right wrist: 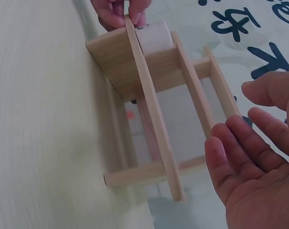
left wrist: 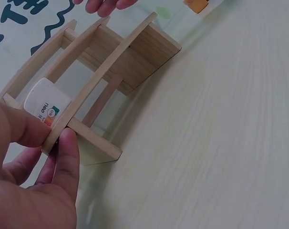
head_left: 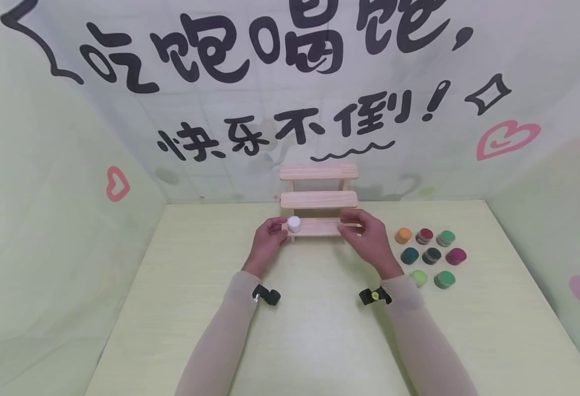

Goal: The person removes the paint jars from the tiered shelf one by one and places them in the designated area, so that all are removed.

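A three-tier wooden shelf stand stands at the back of the table. On the left end of its lowest board sits a white paint jar, upright, with "deli" on its label in the left wrist view. My left hand pinches that end of the board, thumb on top beside the jar and fingers underneath. Near the right end of the lower boards is my right hand, its fingers loosely bent and apart, holding nothing. A gap shows between it and the lowest board in the right wrist view.
Right of the right hand stand several paint jars in loose rows, among them orange, dark red, magenta and light green. The right forearm passes close to the light green one. A printed cloth hangs behind the stand.
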Action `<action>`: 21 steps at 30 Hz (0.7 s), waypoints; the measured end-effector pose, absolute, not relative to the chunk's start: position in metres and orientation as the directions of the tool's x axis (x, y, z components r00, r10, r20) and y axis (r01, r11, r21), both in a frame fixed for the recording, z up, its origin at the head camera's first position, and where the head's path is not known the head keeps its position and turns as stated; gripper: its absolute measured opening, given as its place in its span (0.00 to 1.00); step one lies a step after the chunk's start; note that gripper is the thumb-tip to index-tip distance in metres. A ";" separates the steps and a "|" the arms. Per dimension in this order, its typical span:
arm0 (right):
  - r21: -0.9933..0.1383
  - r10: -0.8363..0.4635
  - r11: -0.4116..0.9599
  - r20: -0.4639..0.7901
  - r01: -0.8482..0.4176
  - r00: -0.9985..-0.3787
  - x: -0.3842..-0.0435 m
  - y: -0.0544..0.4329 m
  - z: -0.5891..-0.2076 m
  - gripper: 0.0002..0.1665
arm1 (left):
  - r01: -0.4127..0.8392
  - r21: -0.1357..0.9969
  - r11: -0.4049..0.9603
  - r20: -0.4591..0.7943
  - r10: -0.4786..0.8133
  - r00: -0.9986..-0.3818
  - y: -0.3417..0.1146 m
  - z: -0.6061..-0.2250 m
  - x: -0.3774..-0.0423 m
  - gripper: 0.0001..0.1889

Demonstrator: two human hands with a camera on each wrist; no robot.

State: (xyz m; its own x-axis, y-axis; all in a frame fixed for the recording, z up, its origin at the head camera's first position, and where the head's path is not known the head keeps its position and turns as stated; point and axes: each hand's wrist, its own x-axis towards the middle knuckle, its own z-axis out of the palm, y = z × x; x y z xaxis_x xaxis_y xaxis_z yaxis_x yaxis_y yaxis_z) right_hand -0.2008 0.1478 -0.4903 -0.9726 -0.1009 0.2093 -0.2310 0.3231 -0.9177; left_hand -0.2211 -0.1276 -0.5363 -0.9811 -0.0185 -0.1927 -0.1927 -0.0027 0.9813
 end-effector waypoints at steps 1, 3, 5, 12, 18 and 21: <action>-0.916 -0.103 0.325 0.212 -0.234 -0.972 -0.203 0.144 -0.491 0.22 | -0.193 0.981 -0.002 -0.193 -0.017 -0.981 -0.128 -0.536 -0.221 0.20; -0.914 -0.109 0.330 0.209 -0.234 -0.972 -0.206 0.135 -0.492 0.21 | -0.194 0.981 -0.001 -0.194 -0.015 -0.981 -0.128 -0.536 -0.222 0.21; -0.914 -0.116 0.333 0.204 -0.231 -0.972 -0.209 0.127 -0.491 0.21 | -0.197 0.980 -0.004 -0.197 -0.015 -0.980 -0.128 -0.537 -0.223 0.20; -0.906 -0.146 0.357 0.184 -0.225 -0.972 -0.219 0.102 -0.493 0.22 | -0.204 0.979 -0.022 -0.204 -0.015 -0.979 -0.127 -0.537 -0.223 0.21; -0.909 -0.185 0.344 0.181 -0.237 -0.966 -0.226 0.087 -0.499 0.24 | -0.214 0.976 -0.049 -0.215 -0.010 -0.977 -0.127 -0.537 -0.223 0.21; -0.922 -0.207 0.320 0.155 -0.217 -0.966 -0.229 0.080 -0.500 0.25 | -0.219 0.974 -0.057 -0.220 -0.009 -0.976 -0.127 -0.537 -0.223 0.21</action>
